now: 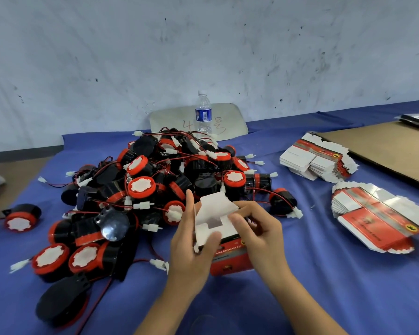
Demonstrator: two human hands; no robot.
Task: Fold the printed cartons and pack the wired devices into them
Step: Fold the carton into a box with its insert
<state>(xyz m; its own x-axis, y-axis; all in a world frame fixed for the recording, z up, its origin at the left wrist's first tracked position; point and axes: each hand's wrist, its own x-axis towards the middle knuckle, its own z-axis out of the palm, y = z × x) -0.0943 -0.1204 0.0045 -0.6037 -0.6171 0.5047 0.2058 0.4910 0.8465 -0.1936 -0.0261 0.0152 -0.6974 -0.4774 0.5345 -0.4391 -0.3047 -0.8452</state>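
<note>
device pile [169, 180]: heaped on the blue cloth [300, 286] just beyond the hands; hard plastic bodies, probably weighty, leads tangled, so lift one by its body.
flat carton stacks [317, 157]: well to the right.
carton [230, 259]: half-erected, held between both hands; thin, light card that dents easily.
left hand [191, 247]: grips the left wall, thumb pressing the white panel.
right hand [259, 233]: curled fingers pinch the right edge.
top flap [215, 204]: stands open; fold at its crease.

A packing workshop: heaped wired devices [155, 189]; stacked flat cartons [317, 158]; scuffed wall [203, 44].
</note>
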